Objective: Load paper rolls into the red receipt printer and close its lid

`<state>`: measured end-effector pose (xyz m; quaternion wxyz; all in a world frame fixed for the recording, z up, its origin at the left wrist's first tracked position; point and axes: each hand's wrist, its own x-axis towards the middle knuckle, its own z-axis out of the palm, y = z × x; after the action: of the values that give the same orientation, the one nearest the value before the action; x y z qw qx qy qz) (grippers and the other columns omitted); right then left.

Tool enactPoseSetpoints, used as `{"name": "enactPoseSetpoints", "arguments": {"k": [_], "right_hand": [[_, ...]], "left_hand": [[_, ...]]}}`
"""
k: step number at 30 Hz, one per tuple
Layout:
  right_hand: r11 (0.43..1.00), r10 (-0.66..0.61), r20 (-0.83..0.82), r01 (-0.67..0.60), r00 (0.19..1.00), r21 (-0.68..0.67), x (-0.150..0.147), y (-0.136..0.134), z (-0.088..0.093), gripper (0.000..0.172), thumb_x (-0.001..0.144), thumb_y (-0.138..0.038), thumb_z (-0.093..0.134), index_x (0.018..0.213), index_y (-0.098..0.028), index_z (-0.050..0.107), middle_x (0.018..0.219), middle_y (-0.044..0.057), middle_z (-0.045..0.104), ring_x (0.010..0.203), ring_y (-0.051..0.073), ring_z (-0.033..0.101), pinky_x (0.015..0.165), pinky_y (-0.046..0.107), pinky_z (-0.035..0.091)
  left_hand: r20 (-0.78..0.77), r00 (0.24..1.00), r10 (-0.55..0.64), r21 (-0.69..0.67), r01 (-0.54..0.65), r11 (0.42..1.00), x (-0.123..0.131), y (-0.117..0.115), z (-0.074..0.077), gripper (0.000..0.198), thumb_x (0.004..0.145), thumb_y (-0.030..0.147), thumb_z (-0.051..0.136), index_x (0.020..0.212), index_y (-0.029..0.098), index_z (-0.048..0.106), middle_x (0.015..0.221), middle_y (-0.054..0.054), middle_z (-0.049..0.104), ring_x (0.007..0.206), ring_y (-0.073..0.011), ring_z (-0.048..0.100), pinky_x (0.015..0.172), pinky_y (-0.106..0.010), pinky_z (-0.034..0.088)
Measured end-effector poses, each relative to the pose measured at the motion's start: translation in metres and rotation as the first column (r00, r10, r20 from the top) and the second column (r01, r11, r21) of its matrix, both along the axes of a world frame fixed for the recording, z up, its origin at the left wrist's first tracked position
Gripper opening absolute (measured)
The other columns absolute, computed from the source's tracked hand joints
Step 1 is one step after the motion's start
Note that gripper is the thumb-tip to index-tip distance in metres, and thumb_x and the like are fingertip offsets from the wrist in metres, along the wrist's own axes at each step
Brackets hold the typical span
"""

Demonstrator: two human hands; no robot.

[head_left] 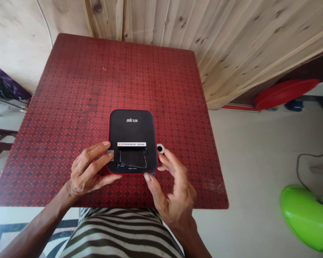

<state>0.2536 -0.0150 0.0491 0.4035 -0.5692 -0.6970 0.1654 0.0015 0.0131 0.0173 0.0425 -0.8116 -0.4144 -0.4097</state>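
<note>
A black label printer (131, 130) with a red rim and white lettering is at the middle of the near part of the table, face up. It has a white warning strip (131, 144) above a dark, glossy panel (132, 158). My left hand (90, 166) grips its left side, fingertips on the edge and thumb along the front. My right hand (174, 186) closes around the front right corner, thumb at the front edge and fingers by the right side. Beside those fingers shows a small white ring with a dark centre (160, 148), partly covered.
The red patterned table (150, 79) meets a wooden plank wall (183, 21) at the back. On the floor to the right are a green plastic object (304, 215) and a dark cable (298, 168). A red round object (285, 93) leans farther back. Dark wooden furniture (1, 138) stands left.
</note>
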Motion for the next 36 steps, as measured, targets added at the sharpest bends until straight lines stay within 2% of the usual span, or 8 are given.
{"name": "enactPoseSetpoints", "arguments": {"k": [8, 16, 20, 27, 31, 36], "right_hand": [[0.998, -0.068, 0.028, 0.068, 0.997, -0.005, -0.001, -0.003, -0.003, 0.063, 0.097, -0.037, 0.075, 0.154, -0.022, 0.054, 0.128, 0.016, 0.079, 0.09, 0.026, 0.082, 0.078, 0.04, 0.071], [0.995, -0.084, 0.022, 0.082, 0.996, 0.064, 0.0, -0.003, -0.008, 0.065, 0.091, -0.037, 0.082, 0.15, -0.022, 0.059, 0.124, 0.012, 0.08, 0.084, 0.023, 0.08, 0.076, 0.037, 0.07], [0.995, -0.08, 0.026, 0.078, 0.996, 0.068, 0.001, -0.004, -0.009, 0.065, 0.091, -0.034, 0.082, 0.151, -0.022, 0.06, 0.124, 0.012, 0.08, 0.088, 0.023, 0.081, 0.079, 0.035, 0.069], [0.991, -0.104, 0.047, 0.099, 0.993, 0.089, -0.001, -0.001, -0.01, 0.06, 0.091, -0.034, 0.082, 0.147, -0.022, 0.063, 0.119, 0.011, 0.082, 0.08, 0.022, 0.08, 0.075, 0.037, 0.069], [0.995, -0.078, -0.032, 0.079, 0.996, 0.061, 0.003, 0.005, -0.008, 0.06, 0.091, -0.029, 0.081, 0.147, -0.022, 0.062, 0.123, 0.012, 0.081, 0.091, 0.025, 0.082, 0.076, 0.036, 0.069], [0.994, -0.109, -0.214, 0.111, 0.971, -0.005, 0.013, 0.014, -0.007, 0.057, 0.094, -0.026, 0.075, 0.149, -0.023, 0.06, 0.118, 0.009, 0.082, 0.095, 0.024, 0.082, 0.077, 0.036, 0.067]], "left_hand": [[0.018, 1.0, 0.019, -0.013, -0.019, 1.0, -0.002, 0.0, -0.006, 0.055, 0.092, 0.056, 0.078, 0.133, 0.025, 0.059, 0.126, -0.012, 0.076, 0.109, -0.0255, 0.078, 0.086, -0.041, 0.071], [0.061, 0.998, -0.005, -0.011, 0.006, 1.0, -0.002, 0.0, -0.01, 0.063, 0.083, 0.052, 0.088, 0.13, 0.02, 0.06, 0.125, -0.012, 0.077, 0.112, -0.0265, 0.078, 0.091, -0.04, 0.071], [0.071, 0.997, -0.013, -0.036, 0.016, 0.999, -0.002, -0.001, -0.009, 0.062, 0.083, 0.049, 0.088, 0.13, 0.02, 0.061, 0.128, -0.013, 0.076, 0.112, -0.0269, 0.078, 0.091, -0.04, 0.07], [0.043, 0.999, -0.031, -0.008, 0.031, 0.999, -0.004, -0.001, -0.011, 0.053, 0.089, 0.048, 0.084, 0.128, 0.018, 0.063, 0.132, -0.016, 0.073, 0.115, -0.0281, 0.077, 0.092, -0.042, 0.07], [0.046, 0.999, -0.019, -0.037, 0.021, 0.999, -0.002, -0.001, -0.006, 0.047, 0.091, 0.049, 0.081, 0.125, 0.022, 0.063, 0.134, -0.014, 0.073, 0.112, -0.026, 0.077, 0.083, -0.038, 0.071], [0.111, 0.994, 0.003, -0.084, 0.006, 0.996, 0.002, 0.001, -0.004, 0.047, 0.089, 0.051, 0.083, 0.121, 0.025, 0.062, 0.133, -0.011, 0.072, 0.112, -0.0246, 0.076, 0.084, -0.038, 0.07]]}}
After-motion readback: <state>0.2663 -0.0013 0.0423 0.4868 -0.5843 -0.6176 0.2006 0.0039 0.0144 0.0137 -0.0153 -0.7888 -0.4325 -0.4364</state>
